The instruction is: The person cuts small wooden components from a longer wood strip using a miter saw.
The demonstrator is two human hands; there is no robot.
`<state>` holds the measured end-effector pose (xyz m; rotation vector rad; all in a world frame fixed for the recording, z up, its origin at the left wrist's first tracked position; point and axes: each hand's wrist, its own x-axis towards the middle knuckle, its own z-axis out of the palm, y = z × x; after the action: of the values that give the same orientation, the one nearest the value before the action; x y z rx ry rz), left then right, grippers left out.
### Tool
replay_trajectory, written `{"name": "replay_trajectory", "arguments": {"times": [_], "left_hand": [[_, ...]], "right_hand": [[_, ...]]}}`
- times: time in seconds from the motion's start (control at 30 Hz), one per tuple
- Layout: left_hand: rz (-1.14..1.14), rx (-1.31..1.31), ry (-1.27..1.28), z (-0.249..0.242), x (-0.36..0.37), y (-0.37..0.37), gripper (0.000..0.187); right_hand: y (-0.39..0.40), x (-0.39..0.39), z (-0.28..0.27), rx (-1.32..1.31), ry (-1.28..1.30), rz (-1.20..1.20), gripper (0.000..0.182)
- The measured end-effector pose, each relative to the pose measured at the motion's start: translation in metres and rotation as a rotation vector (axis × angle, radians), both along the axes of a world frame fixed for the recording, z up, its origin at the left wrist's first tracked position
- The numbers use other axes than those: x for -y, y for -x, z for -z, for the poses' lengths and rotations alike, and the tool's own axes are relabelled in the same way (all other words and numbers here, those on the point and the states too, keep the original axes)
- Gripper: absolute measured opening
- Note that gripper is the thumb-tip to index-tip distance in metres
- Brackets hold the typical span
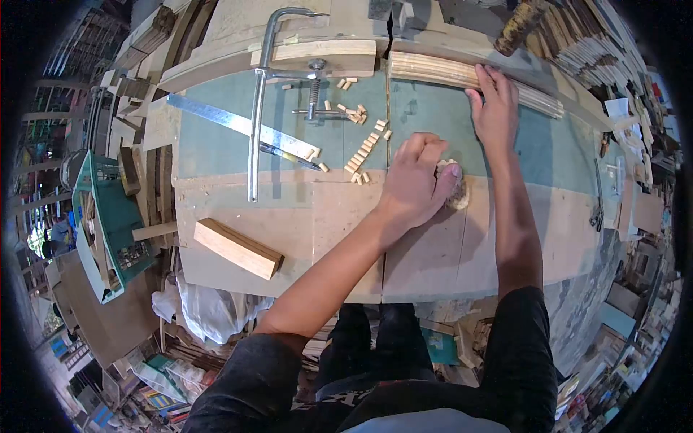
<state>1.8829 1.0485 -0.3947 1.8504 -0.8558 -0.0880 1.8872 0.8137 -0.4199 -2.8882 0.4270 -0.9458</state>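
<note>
Curling around a mottled wad (456, 196), the left hand (419, 173) sits nearer the body than the right hand (494, 97), laid loosely over wooden strips (426, 71); far left, a green crate (128, 249) contains wood pieces (97, 234).

Stacked timber (577, 68) upper right — shelving (65, 79) upper left, perhaps a window (36, 238) below.

The person wears a dark, nearly black shirt (462, 397) with short, loose sleeves. The left sleeve (249, 372), at lower left, looks charcoal grey; the right sleeve (521, 346), at lower right, looks darker. Both end around the elbows, and the left hand (413, 177) and right hand (497, 105) are bare. A partly visible whitish print (350, 395) with reddish marks crosses the shirt at bottom center, above dark trousers (397, 335).
</note>
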Motion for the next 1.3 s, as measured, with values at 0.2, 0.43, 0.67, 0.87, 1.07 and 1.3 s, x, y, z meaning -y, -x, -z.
{"name": "replay_trajectory", "arguments": {"times": [0.2,0.43,0.67,0.87,1.07,1.3], "left_hand": [[0.146,0.087,0.168,-0.032,0.036,-0.028,0.016],[-0.260,0.245,0.403,-0.082,0.146,-0.079,0.042],[-0.028,-0.241,0.325,-0.094,0.195,-0.109,0.042],[-0.010,-0.259,0.227,-0.098,0.178,-0.093,0.039],[0.039,-0.199,0.182,-0.098,0.150,-0.065,0.039],[0.047,-0.162,0.248,-0.088,0.136,-0.030,0.037]], "right_hand": [[-0.011,-0.006,0.003,0.013,0.008,-0.083,0.049],[0.000,-0.011,0.011,-0.041,-0.096,-0.226,0.048],[-0.015,-0.002,0.023,-0.039,-0.394,-0.226,0.051],[-0.014,-0.001,0.028,-0.007,-0.298,-0.231,0.055],[-0.019,-0.006,0.009,-0.043,0.165,-0.104,0.052],[-0.012,-0.023,-0.012,-0.138,0.172,-0.028,0.042]]}}
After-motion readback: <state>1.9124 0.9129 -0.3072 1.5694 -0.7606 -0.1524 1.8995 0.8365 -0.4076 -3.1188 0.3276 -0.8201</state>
